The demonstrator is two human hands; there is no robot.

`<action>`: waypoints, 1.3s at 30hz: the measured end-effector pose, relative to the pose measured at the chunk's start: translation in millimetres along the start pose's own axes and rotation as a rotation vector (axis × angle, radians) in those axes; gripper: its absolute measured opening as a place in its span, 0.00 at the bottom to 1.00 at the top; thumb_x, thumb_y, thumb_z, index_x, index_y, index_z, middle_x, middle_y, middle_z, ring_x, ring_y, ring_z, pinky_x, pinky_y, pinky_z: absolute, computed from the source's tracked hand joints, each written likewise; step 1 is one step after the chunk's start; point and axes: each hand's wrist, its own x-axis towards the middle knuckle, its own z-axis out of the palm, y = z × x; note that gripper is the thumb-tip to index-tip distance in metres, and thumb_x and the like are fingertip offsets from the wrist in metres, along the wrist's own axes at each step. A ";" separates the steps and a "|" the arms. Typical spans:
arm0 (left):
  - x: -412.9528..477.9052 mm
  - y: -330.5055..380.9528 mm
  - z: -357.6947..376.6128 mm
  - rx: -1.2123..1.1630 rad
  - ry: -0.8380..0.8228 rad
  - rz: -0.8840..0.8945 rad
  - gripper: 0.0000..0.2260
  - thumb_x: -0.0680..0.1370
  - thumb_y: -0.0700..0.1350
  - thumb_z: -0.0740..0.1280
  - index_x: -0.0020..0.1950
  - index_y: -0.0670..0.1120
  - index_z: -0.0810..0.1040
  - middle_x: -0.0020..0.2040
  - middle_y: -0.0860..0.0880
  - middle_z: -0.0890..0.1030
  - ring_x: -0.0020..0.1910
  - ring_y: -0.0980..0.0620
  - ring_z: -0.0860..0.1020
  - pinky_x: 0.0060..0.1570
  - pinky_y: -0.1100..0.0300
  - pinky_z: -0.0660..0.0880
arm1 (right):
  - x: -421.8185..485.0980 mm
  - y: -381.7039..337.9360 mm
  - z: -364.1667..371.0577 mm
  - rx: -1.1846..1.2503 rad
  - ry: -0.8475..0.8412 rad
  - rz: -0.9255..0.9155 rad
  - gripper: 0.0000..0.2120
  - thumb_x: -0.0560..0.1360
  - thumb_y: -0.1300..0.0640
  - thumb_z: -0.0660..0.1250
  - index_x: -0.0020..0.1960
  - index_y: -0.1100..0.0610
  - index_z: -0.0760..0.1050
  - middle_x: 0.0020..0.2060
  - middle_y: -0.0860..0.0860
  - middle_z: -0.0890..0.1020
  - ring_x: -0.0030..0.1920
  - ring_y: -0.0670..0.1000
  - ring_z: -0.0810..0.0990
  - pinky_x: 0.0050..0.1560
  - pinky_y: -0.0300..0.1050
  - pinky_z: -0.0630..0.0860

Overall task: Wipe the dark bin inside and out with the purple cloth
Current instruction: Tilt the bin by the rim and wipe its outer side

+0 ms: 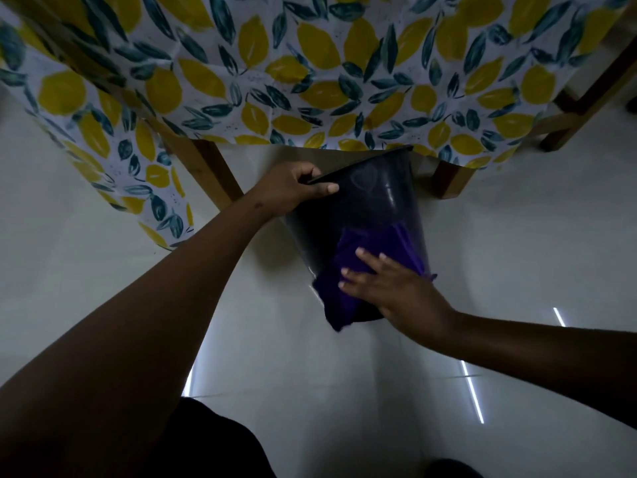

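Right hand: the right hand [386, 284] is flat and spread wide, fingers splayed, pressing the purple cloth [339, 298] against the outside wall of the dark bin [365, 201]; nothing pinched, just palm pressure.
Purple cloth: soft and floppy, bunched under the palm, one corner hanging loose off the near end of the bin. It should drag and fold easily, so a flat hand looks the better way to keep it working than a fingertip pinch.
Dark bin: tipped over, narrow base towards the person, open mouth pointing away under the draped surface, held just above or against the pale floor [103, 270] — I cannot tell whether it touches. Smooth, glossy plastic with a highlight down its side, so likely slippery and light, and thin enough to flex.
Left hand: the left hand [293, 188] is closed over the rim at the far end, thumb on the outer wall, fingers curled inside. The rim looks like the stiffest place to hold.
Far side: a lemon-print tablecloth [310, 81] hangs over the surface, with wooden legs [213, 174] either side of the bin.
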 end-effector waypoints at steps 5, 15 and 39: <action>6.1 5.8 13.1 0.132 0.069 0.076 0.11 0.77 0.53 0.66 0.47 0.45 0.77 0.37 0.53 0.77 0.35 0.60 0.74 0.32 0.72 0.68 | 3.6 5.7 -0.3 -0.062 -0.029 -0.073 0.29 0.65 0.67 0.74 0.65 0.55 0.74 0.63 0.52 0.78 0.68 0.56 0.69 0.66 0.59 0.60; 1.2 -0.6 10.1 0.083 0.110 0.081 0.08 0.78 0.45 0.65 0.41 0.44 0.78 0.32 0.54 0.75 0.27 0.70 0.73 0.29 0.76 0.66 | 32.5 35.4 -31.8 0.297 0.248 0.418 0.24 0.75 0.67 0.63 0.69 0.52 0.71 0.69 0.47 0.70 0.73 0.52 0.63 0.70 0.40 0.61; 5.3 -16.8 -0.7 0.183 0.070 0.068 0.12 0.78 0.49 0.65 0.55 0.42 0.79 0.47 0.49 0.81 0.42 0.61 0.76 0.36 0.81 0.67 | 15.7 -1.9 -3.1 0.175 0.094 0.364 0.25 0.76 0.60 0.66 0.70 0.46 0.68 0.69 0.41 0.68 0.72 0.49 0.62 0.60 0.43 0.72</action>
